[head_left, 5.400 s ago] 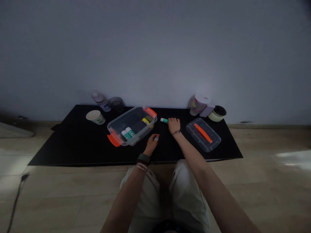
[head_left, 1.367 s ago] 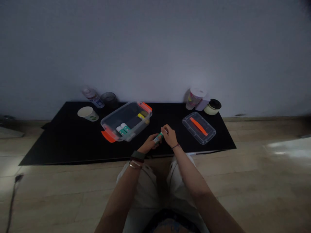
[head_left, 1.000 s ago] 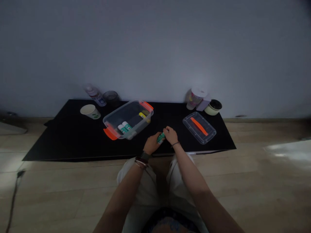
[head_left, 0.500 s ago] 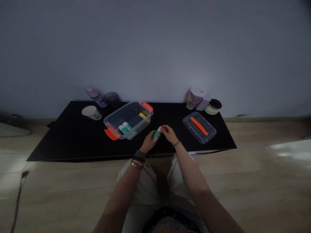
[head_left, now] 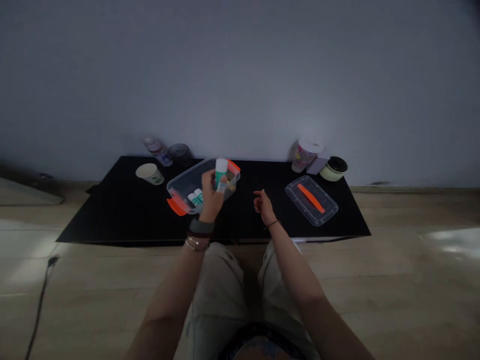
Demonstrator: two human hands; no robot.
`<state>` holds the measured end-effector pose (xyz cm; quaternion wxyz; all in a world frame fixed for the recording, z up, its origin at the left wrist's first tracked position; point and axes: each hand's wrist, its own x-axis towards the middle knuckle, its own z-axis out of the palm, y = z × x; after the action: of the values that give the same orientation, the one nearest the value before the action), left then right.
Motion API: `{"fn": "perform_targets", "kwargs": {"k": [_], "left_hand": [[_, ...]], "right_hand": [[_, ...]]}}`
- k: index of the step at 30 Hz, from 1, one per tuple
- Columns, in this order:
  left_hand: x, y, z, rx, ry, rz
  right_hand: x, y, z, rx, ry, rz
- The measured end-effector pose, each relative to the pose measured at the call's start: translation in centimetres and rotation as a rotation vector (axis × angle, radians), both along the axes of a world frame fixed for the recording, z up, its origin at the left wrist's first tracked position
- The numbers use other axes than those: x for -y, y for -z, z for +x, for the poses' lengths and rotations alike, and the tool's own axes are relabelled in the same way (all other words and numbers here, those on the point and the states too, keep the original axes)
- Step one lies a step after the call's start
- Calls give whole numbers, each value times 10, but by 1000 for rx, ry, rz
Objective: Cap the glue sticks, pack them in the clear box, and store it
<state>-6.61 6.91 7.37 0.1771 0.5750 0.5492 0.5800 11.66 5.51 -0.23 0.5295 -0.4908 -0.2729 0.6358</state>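
Note:
My left hand [head_left: 212, 196] grips a green glue stick with a white cap [head_left: 221, 172], raised upright over the clear plastic box [head_left: 180, 186]. Two more glue sticks [head_left: 195, 197] lie side by side in the near left part of that box. Something yellow inside it is mostly hidden behind my left hand. To the right of the box, my right hand [head_left: 264, 206] hovers above the black table, holding nothing, its index finger stretched out and the others loosely bent.
The clear lid with an orange handle [head_left: 311, 198] lies on the black table [head_left: 123, 220] at right. Behind it stand a patterned cup [head_left: 304, 155], a pale box [head_left: 317, 164] and a cream pot [head_left: 333, 170]. At left are a paper cup [head_left: 150, 174], a bottle [head_left: 159, 151] and a dark jar [head_left: 180, 154].
My left hand has carried the glue stick up and left, from the table's front to over the box. My right hand has let go of its white cap end.

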Motion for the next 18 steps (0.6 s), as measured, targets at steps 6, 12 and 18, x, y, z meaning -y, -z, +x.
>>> {"fn": "perform_targets", "kwargs": {"k": [6,12,18], "left_hand": [[-58,-28,-48,-295,-65,-309],[-73,-7,-67,-593,41,-771],[-82,11,-69,-626,92,-924]], "right_hand": [[2,-1,-3,-10,-70,-4],[2,-1,-4,-6,-80,4],[2,-3,-6,9,-91,1]]}}
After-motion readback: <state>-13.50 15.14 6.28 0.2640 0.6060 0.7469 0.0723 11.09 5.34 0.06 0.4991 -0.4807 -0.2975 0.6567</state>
